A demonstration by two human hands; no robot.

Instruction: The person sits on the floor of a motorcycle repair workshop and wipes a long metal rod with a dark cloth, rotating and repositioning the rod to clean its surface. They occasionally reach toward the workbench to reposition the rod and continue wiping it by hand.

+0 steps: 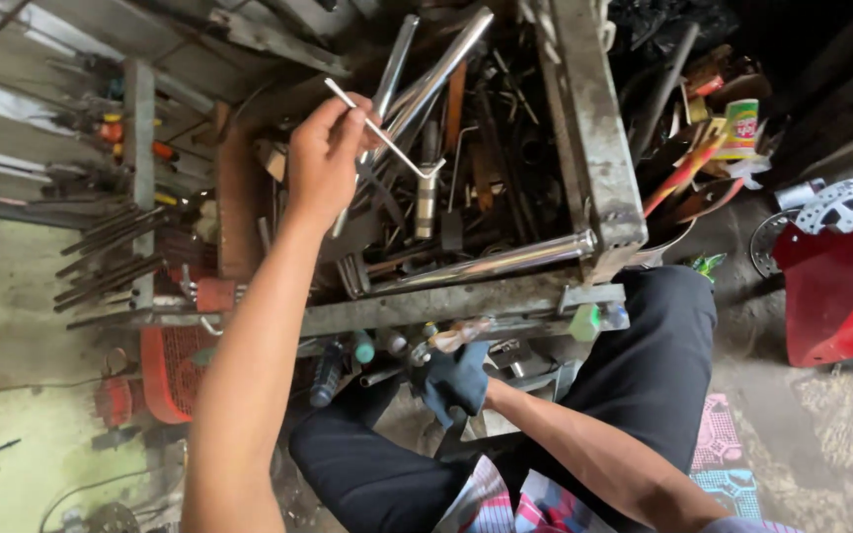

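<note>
We see the left hand (323,158) raised over an open metal crate (594,148), its fingers pinched shut on a thin bent rod (387,133). The rod runs from above the fingers down and to the right, ending in a short hook over the middle of the crate.

The crate is crammed. Long chrome tubes (436,74) lean from its far edge toward the middle, another chrome tube (491,265) lies along its near edge, and between them sit dark bars, flat strips and small tools in a tangle we cannot sort out piece by piece. Beyond the crate's right edge, a heap holds a red-and-yellow handle (683,173) and a green-and-yellow packet (740,126).

Against the crate's left edge, a rack (138,148) carries rows of dark rods (106,257) and some orange-handled tools (116,128).

Below the near edge, the right hand (456,380) wears a dark blue glove and is curled around something under the frame; we cannot tell what it grips. Small bottles (362,347) sit just left of it. A red panel (836,281) stands well apart at the right, on the floor.
</note>
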